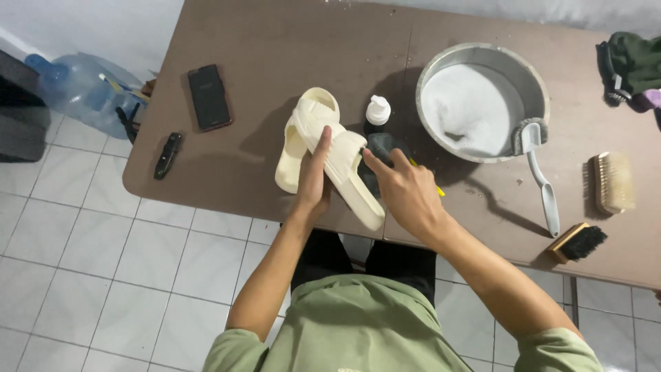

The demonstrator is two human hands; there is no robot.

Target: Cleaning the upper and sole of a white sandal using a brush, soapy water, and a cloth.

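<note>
My left hand grips a cream slide sandal, holding it tilted above the brown table. A second cream sandal lies flat on the table just behind it. My right hand presses a dark cloth or sponge against the held sandal's side, and a thin yellow object pokes out past the fingers. A small dark bottle with a white cap stands right behind the cloth.
A metal basin of foamy water holds a grey long-handled brush leaning on its rim. A wooden brush, a black-bristled brush, a phone, a black pocket tool, dark cloths and a blue water jug surround them.
</note>
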